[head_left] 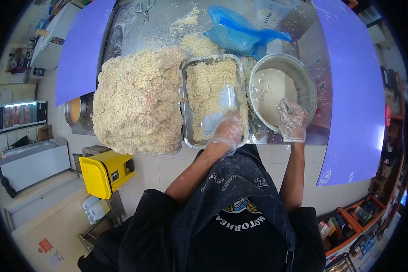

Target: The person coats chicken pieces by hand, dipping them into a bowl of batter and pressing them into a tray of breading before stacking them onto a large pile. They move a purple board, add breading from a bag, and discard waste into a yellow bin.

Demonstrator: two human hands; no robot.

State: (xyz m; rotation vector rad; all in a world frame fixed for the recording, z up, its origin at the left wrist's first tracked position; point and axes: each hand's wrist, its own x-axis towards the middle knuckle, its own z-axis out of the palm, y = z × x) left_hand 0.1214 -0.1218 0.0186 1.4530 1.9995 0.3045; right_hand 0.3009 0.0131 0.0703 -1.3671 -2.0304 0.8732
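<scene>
My left hand (229, 130), in a clear plastic glove, is at the near right part of a metal tray (184, 122). Pale crumbs (211, 81) cover much of the tray, with bare metal showing on its right side. The fingers of that hand are too hidden to read. My right hand (292, 121), gloved too and smeared with batter, reaches over the near rim of a round metal pot (310, 86). Its fingers are curled above the off-white batter (269, 90); anything inside them is hidden.
Left of the tray rises a large crumb-coated heap (140, 99). Behind stand a blue plastic bag (240, 34), a clear basket (276, 11) and scissors (145, 11). Purple panels (353, 90) flank the metal table. A yellow bin (97, 177) is on the floor at left.
</scene>
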